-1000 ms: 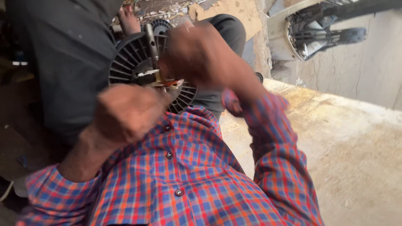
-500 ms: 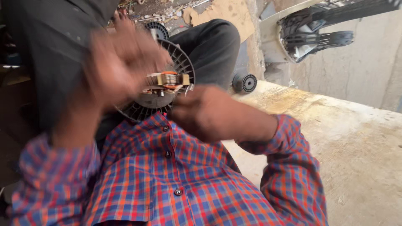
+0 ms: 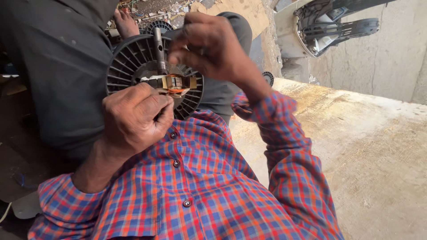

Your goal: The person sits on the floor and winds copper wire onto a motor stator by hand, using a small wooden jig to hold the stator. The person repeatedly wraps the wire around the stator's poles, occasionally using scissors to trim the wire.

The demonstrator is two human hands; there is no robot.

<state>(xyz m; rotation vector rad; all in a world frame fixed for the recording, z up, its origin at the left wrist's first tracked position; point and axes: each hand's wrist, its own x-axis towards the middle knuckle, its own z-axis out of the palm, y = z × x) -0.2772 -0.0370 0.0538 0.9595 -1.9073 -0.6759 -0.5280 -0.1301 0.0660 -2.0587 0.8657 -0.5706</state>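
The left hand (image 3: 135, 118) has its fingers curled tight, pinching the lower edge of the motor core (image 3: 177, 83) at the middle of a black finned fan wheel (image 3: 129, 66). The right hand (image 3: 209, 44) closes its fingers on the wheel's upper right side, beside the metal shaft (image 3: 159, 49). The wheel sits upright above the checked shirt (image 3: 200, 191), over dark trousers (image 3: 53, 66).

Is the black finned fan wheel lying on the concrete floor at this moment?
No. The black finned fan wheel is held up between the left hand and the right hand, above the checked shirt.
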